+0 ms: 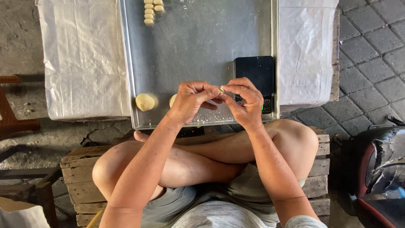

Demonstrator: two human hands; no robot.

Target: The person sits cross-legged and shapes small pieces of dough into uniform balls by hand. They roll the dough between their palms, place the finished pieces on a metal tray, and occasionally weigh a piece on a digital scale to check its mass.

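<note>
Both sets of fingertips are pinching one tiny dough bit (221,89) between them, left hand (192,100) and right hand (244,101) meeting just above the metal tray (198,46). Looks like the shaping step; it probably needs gentle rolling pressure. A round dough ball (144,101) sits nearby, black scale (254,76) beside, finished pieces (152,10) up top.

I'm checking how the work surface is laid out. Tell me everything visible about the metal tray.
The large rectangular silvery metal tray has a low raised rim and a dull surface dusted with white specks. It lies flat on a white woven sheet. On it are small pale dough pieces at the far end, a round dough ball near its front edge, and a black digital scale.
</note>
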